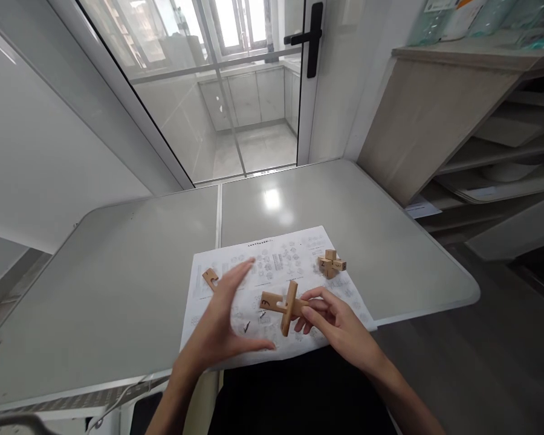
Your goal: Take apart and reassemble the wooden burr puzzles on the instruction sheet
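Observation:
My right hand (329,317) grips two flat wooden puzzle pieces (288,308) crossed through each other, holding them by the right end. A dark mark like a 3 shows on the left end of the crosswise piece, which also has a cut-out slot. To the left, my left hand (224,317) is open, thumb and fingers spread wide apart, holding nothing. Just beyond its fingers a single notched wooden piece (211,278) lies on the printed paper sheet (263,272). An assembled wooden block puzzle (330,264) with numbered ends sits on the sheet's right side.
The sheet lies at the near edge of a grey table (163,229). Behind the table stands a glass door (249,103) with a black handle (315,39). A wooden shelf unit (439,109) with bottles on top rises at the right.

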Tool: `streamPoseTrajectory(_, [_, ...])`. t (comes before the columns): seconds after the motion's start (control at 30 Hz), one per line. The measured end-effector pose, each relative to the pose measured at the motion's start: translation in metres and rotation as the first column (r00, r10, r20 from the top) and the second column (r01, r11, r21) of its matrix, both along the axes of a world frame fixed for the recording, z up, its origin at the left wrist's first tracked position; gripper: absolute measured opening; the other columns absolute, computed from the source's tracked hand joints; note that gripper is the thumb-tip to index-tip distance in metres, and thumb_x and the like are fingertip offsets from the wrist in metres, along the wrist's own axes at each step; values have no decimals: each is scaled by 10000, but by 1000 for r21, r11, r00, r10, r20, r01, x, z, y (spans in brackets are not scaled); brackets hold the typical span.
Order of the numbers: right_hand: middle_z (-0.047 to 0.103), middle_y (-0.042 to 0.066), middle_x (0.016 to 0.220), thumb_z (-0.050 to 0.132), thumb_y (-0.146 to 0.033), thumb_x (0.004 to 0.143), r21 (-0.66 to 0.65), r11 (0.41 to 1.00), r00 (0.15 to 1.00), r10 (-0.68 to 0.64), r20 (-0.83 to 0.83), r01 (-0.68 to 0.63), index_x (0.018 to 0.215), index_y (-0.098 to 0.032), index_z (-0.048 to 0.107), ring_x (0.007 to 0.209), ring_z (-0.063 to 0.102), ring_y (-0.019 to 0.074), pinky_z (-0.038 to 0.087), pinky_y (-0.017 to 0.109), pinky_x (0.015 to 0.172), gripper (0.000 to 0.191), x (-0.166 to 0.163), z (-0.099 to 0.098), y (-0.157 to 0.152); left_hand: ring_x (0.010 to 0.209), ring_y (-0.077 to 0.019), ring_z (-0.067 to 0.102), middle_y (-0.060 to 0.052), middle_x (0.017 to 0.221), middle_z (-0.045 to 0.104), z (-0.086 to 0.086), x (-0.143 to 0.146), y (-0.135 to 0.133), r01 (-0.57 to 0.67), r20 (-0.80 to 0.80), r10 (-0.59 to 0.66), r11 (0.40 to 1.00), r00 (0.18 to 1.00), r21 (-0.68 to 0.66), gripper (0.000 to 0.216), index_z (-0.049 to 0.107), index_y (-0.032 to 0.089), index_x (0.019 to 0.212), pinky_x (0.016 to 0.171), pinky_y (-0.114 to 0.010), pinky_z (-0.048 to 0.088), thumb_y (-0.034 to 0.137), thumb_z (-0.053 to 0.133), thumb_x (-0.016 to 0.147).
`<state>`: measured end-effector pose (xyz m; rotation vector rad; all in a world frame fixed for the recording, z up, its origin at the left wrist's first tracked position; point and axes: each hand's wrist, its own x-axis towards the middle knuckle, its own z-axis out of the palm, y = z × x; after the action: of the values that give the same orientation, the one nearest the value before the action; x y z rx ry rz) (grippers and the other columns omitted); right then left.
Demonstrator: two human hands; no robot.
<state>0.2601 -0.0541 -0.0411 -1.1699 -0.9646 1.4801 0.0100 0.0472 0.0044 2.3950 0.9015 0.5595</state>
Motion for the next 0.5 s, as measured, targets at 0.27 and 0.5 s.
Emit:
streamPoseTrajectory(0.27, [776,34,912,670,-564,1006,5,997,994,80,-74,-80,1072,-228,562,798,728,190,583,371,803,358,-7,6,-4,1374,-328,586,-104,1511,596,9,31,-10,239,-25,-240,970,970,-37,960,380,371,1578,1137,-513,517,470,914,787])
streamPoseTrajectory(0.5, [768,17,858,687,-550,1000,-8,992,984,124,-128,-126,1073,-222,567,768,732,179,575,351,794,357,-5,3,-5,1332,-338,609,-113,1484,613,10,28,-14,238,-76,-241,970,967,-49,1012,379,350,1575,1108,-515,528,460,941,741])
